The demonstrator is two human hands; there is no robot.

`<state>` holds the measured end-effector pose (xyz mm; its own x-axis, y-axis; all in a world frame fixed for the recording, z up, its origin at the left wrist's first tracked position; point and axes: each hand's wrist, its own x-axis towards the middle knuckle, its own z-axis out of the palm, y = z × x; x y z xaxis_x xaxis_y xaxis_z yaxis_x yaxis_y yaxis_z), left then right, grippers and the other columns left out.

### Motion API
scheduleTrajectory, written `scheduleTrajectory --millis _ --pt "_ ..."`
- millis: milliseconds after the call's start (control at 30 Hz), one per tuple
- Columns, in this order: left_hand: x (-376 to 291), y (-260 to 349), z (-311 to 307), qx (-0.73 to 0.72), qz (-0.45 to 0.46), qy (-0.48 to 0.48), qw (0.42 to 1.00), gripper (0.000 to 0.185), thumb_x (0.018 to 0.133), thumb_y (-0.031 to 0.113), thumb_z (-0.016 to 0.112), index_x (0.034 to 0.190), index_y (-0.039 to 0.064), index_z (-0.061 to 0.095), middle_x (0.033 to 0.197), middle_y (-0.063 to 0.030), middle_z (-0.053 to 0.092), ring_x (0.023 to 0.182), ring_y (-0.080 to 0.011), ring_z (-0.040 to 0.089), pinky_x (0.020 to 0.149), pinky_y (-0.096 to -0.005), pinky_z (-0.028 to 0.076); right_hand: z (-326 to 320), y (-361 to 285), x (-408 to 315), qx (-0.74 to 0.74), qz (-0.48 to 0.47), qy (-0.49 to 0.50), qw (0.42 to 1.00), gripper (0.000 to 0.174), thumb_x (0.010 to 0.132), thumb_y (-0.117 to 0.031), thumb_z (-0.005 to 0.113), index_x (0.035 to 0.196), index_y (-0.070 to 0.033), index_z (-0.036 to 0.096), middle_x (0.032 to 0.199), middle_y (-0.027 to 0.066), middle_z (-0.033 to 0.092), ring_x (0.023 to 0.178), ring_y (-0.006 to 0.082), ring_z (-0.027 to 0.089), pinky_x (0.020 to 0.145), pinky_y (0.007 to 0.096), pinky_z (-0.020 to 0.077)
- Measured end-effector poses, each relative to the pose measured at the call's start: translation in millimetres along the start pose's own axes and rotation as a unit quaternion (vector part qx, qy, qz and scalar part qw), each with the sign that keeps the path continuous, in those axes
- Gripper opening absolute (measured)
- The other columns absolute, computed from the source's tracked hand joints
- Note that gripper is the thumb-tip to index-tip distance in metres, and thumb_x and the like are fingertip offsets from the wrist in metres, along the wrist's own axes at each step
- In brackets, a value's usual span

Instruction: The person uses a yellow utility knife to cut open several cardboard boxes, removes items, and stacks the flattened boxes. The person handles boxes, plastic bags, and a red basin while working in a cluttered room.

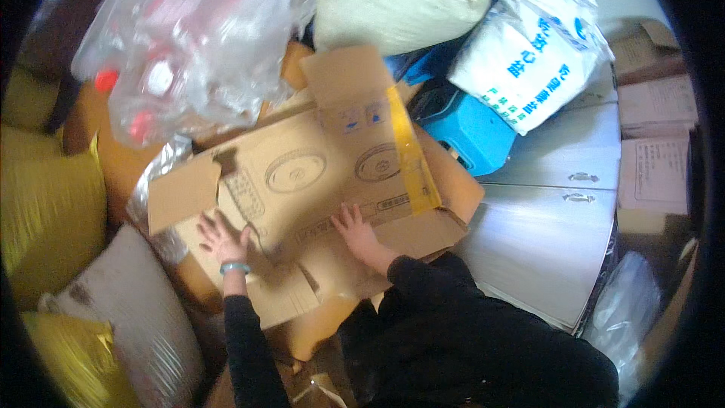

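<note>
Before me lies a flattened cardboard box, with flaps spread out on several sides. Printed ovals and writing cover its upper panel, and a strip of yellow packing tape runs down its right part. My left hand, with a pale bangle at the wrist, rests fingers apart on the panel's left part, near a flap. Lower on the panel, toward its middle, my right hand lies with spread fingers. Neither hand holds anything. The surface beneath the cardboard is mostly hidden.
A clear plastic bag containing red-capped bottles sits at the upper left. Yellow sacks and a greyish woven sack stand left. Upper right are a white printed bag and a blue case, beside a silvery cabinet.
</note>
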<state>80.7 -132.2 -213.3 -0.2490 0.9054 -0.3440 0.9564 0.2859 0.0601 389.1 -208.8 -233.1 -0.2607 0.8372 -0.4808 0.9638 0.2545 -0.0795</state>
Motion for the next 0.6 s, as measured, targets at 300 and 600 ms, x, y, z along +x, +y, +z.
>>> scheduleTrajectory --millis 300,600 --pt "104.7 58.2 -56.0 0.014 -0.08 0.088 0.993 0.099 0.072 0.065 0.052 0.142 0.014 0.004 0.147 -0.0132 -0.008 0.133 -0.0396 0.002 0.091 -0.0715 0.019 -8.1 14.5 -10.6 0.091 -0.022 0.026 0.995 0.06 0.076 -0.01 0.051 0.133 -0.017 0.035 0.143 0.0171 0.016 0.13 0.0395 0.019 0.077 0.0444 0.0503" --pt "262.0 13.6 59.0 0.235 -0.041 -0.067 0.969 0.067 0.088 0.048 0.035 0.142 0.024 0.003 0.146 -0.0169 0.002 0.127 -0.0503 0.012 0.1 -0.0589 0.021 -88.6 118.1 10.4 0.403 -0.09 0.248 0.876 0.046 0.08 -0.009 0.053 0.125 -0.004 0.043 0.139 0.0164 0.024 0.128 0.038 0.023 0.099 0.0429 0.031"
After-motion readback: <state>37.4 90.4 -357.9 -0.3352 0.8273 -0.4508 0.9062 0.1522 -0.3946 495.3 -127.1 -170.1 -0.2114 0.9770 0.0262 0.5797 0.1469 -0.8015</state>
